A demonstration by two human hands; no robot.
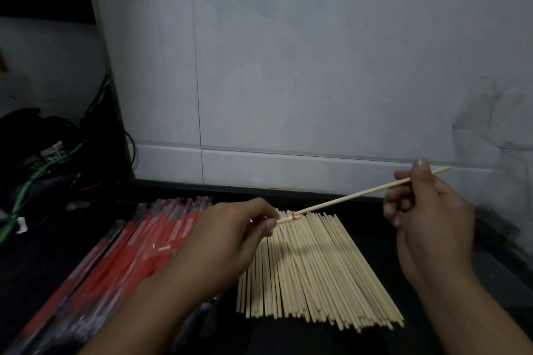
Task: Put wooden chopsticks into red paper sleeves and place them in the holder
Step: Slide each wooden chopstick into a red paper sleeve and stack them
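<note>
- Pile of bare wooden chopsticks (pixel 314 277) lies flat on dark table (pixel 375 225), nearest the camera, centre.
- Stack of red paper sleeves (pixel 138 242) just left of the pile, partly under left forearm.
- Left hand (pixel 227 239) over both piles, fingers pinching a sleeve mouth (pixel 292 217) at chopstick tip; a stick end (pixel 164 248) pokes out left of the hand.
- Right hand (pixel 427 210) raised, pinching single chopstick (pixel 360 193), angled down-left into the mouth.
- White tiled wall (pixel 288 66) behind; cables (pixel 43 164) far left.
</note>
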